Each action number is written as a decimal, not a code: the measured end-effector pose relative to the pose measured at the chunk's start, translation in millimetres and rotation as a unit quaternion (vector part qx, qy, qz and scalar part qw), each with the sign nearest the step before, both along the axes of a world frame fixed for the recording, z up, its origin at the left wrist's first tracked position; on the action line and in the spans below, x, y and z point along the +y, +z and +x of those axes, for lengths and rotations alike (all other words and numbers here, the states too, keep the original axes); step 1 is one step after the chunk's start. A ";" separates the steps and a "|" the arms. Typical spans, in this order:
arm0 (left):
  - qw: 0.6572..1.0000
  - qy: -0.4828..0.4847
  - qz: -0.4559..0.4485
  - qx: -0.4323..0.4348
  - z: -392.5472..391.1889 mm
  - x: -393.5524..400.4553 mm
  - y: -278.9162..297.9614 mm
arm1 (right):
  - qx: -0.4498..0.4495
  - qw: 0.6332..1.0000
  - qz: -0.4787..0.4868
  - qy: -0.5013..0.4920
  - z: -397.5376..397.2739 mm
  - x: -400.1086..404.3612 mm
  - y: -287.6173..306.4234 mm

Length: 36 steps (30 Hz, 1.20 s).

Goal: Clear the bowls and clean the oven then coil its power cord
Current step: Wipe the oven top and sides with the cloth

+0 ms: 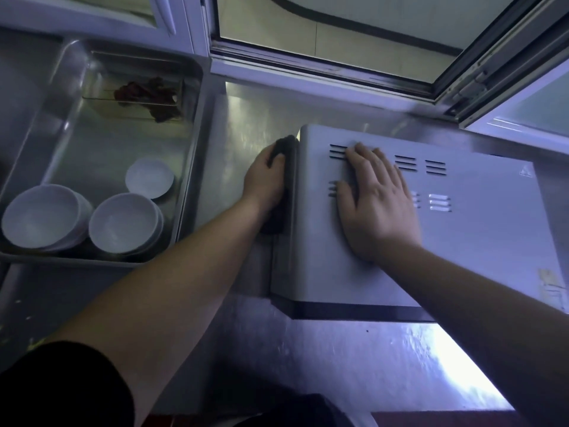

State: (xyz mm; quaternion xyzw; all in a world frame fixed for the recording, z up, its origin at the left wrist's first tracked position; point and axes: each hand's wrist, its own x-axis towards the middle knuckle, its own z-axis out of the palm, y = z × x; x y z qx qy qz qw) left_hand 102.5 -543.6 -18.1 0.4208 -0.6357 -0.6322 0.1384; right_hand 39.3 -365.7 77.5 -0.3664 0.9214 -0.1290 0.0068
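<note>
A white oven (480, 229) with vent slots on its top stands on the steel counter under the window. My right hand (377, 201) lies flat on the oven's top, fingers spread over the vents. My left hand (266, 180) holds a dark cloth (284, 144) against the oven's left side; the cloth hangs down below the hand. Several white bowls sit in the steel sink (187, 192) at the left: one stack (43, 217), a second stack (126, 221) and a small bowl (150, 177). The power cord is out of sight.
A clear container holding something dark red (147, 97) sits at the back of the sink. An open window frame (468, 75) juts in over the oven's far right corner. The steel counter (385, 365) runs in front of the oven.
</note>
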 end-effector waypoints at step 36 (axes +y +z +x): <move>0.993 0.045 0.105 0.028 77.1 75.3 -33.6 | -0.009 1.000 -0.010 0.000 -0.7 -0.1 -0.4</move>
